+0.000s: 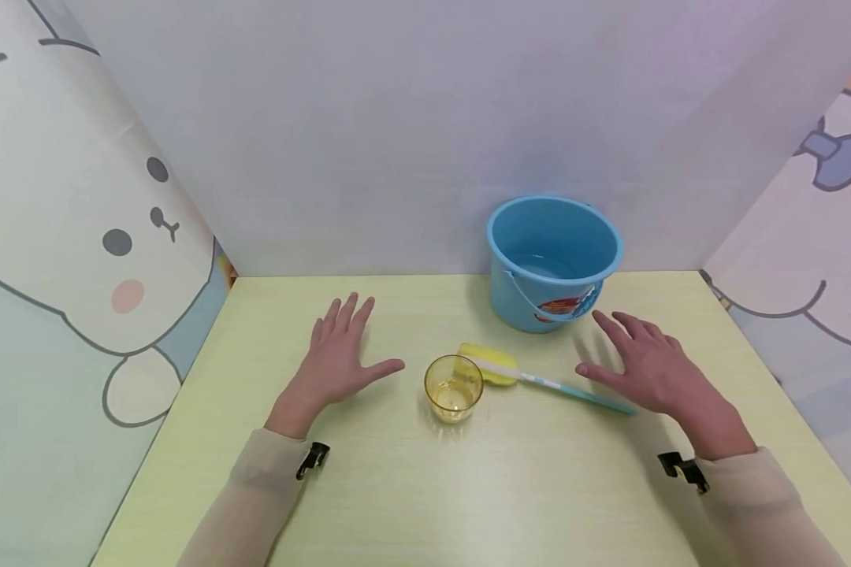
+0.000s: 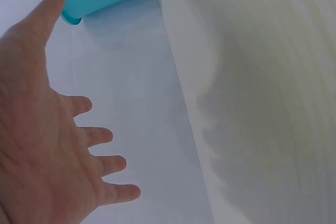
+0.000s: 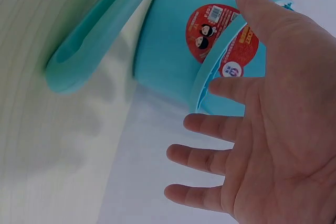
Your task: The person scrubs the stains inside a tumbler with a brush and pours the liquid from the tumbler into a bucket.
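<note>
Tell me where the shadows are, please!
Head view: a soft shadow lies on the table beside the right sleeve; left wrist view: a broad, blurry-edged shadow spreads over the table; right wrist view: soft shadows lie beside the blue handle.

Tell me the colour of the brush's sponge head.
Yellow; the sponge head shows best in the head view.

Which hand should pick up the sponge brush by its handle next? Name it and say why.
Probably the right hand: the brush handle lies close to it, and it holds nothing. The left hand is also free, but farther off, across the cup.
</note>
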`<state>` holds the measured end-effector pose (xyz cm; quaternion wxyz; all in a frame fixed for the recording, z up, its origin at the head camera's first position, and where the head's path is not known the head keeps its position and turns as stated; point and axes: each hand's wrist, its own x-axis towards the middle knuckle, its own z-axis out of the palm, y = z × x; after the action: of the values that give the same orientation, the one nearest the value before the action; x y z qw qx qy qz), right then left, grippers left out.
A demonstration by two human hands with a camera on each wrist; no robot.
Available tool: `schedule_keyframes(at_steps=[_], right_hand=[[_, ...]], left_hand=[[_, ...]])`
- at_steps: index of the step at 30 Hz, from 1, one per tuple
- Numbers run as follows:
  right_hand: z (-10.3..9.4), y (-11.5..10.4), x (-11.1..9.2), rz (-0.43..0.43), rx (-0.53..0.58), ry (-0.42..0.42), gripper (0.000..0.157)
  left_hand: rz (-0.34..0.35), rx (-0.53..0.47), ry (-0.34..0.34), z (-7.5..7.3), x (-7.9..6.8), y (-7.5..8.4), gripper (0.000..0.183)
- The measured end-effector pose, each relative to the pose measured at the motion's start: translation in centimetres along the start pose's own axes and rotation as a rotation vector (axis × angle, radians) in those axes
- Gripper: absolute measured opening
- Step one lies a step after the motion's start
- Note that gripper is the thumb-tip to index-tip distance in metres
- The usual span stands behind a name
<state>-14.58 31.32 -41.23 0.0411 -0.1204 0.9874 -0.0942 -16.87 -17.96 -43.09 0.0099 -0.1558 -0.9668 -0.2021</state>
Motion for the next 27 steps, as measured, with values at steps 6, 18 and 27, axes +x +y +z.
schedule_keyframes(at_steps=[6,18,27], right_hand=[[-0.1,-0.9,-0.1,-0.025,0.0,-0.005,0.108],[-0.2,-2.3,-0.4,-0.085,0.009,-0.003,0.11],[0.0,-3.2,-0.5,-0.148,-0.004,0.025,0.095]], left_hand=[[0.032,-0.048,-0.017,-0.1,-0.2,0.6,0.12],[0.094,-0.199,-0.073,0.4,-0.7,2.0,0.125],[0.137,-0.232,-0.1,0.9,-0.6,3.2,0.127]])
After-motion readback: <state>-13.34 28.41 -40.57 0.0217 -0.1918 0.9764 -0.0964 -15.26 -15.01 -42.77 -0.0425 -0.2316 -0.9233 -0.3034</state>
